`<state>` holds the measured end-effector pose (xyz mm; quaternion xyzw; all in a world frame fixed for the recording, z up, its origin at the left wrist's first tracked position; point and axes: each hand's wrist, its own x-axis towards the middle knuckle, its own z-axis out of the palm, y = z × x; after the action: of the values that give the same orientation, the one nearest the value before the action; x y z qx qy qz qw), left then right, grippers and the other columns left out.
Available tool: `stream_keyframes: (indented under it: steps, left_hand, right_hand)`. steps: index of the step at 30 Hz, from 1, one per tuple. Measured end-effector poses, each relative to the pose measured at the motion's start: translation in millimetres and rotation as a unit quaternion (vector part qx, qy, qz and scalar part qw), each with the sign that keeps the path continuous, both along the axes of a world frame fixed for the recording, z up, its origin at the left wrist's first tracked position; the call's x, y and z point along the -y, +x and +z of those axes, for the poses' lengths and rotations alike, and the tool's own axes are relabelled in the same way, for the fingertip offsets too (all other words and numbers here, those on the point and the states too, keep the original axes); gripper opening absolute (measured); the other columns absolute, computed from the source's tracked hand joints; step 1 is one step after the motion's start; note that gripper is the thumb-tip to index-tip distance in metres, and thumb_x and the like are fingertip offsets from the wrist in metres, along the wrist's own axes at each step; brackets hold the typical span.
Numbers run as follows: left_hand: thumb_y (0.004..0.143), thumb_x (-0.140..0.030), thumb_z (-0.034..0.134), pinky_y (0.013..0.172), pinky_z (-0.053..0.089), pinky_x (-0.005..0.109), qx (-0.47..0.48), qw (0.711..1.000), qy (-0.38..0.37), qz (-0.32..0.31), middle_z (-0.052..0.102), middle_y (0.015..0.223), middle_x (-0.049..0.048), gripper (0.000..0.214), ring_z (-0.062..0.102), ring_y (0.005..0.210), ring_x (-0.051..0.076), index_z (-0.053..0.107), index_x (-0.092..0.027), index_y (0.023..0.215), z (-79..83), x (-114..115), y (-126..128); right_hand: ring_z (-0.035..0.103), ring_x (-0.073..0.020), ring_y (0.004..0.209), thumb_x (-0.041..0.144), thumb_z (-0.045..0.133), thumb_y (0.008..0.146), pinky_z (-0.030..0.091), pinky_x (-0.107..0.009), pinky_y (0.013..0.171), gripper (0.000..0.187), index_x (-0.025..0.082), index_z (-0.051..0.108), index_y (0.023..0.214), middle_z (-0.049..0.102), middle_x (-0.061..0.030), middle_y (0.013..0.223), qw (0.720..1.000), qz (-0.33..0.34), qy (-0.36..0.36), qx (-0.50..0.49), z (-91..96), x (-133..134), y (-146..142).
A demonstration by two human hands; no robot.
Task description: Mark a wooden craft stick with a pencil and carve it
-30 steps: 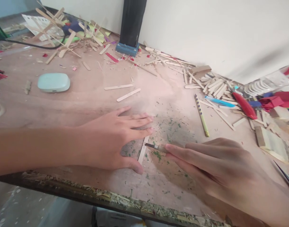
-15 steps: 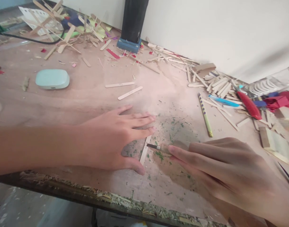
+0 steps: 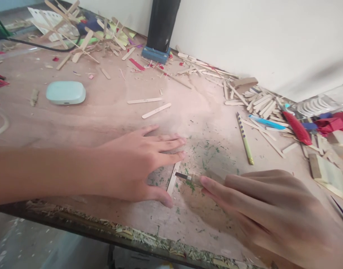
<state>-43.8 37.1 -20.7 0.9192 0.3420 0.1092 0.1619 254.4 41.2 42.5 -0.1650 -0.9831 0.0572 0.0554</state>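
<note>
My left hand (image 3: 134, 164) lies flat on the wooden table (image 3: 104, 116), fingers stretched out, its fingertips and thumb pinning down a flat wooden craft stick (image 3: 173, 178). My right hand (image 3: 269, 209) is closed around a thin tool with a dark metal tip (image 3: 185, 176), and that tip touches the stick's right edge. Most of the tool is hidden by my fingers. Green shavings are scattered around the stick.
Two loose sticks (image 3: 156, 110) lie beyond my left hand. A pale green case (image 3: 66, 92) sits at the left. A pencil (image 3: 245, 139), a red tool (image 3: 297, 127) and piles of sticks (image 3: 258, 102) fill the right side. A black post on a blue base (image 3: 156, 54) stands by the wall.
The tool tip has slid slightly right and down along the stick's edge. My left hand has kept its place on the stick.
</note>
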Motion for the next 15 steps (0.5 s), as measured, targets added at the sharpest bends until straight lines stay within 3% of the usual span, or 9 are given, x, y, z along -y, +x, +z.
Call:
stream_keyframes:
  steps: [9, 15]
  left_hand:
    - [0.093, -0.076, 0.067, 0.138, 0.01, 0.051, 0.005, 1.0, -0.013, 0.002, 0.032, 0.173, 0.0089, 0.088, 0.03, 0.163, 0.03, 0.051, -0.019, 0.158, 0.7, -0.3, 1.0]
    - [0.092, -0.079, 0.065, 0.138, 0.008, 0.05, 0.0, 1.0, -0.006, 0.0, 0.032, 0.173, 0.008, 0.089, 0.03, 0.163, 0.028, 0.051, -0.02, 0.158, -0.8, -1.1, 0.6]
  right_hand:
    - [0.058, -0.0141, 0.055, 0.022, 0.032, 0.116, 0.038, -0.034, 0.048, 0.033, 0.009, 0.057, 0.133, 0.07, -0.0035, 0.08, 1.0, -0.006, 0.018, -0.006, 3.5, 7.2, -9.2]
    - [0.055, -0.0156, 0.056, 0.019, 0.037, 0.114, 0.036, -0.036, 0.051, 0.033, 0.009, 0.057, 0.138, 0.066, -0.0023, 0.077, 1.0, -0.006, 0.001, 0.007, 1.6, 6.9, -3.3]
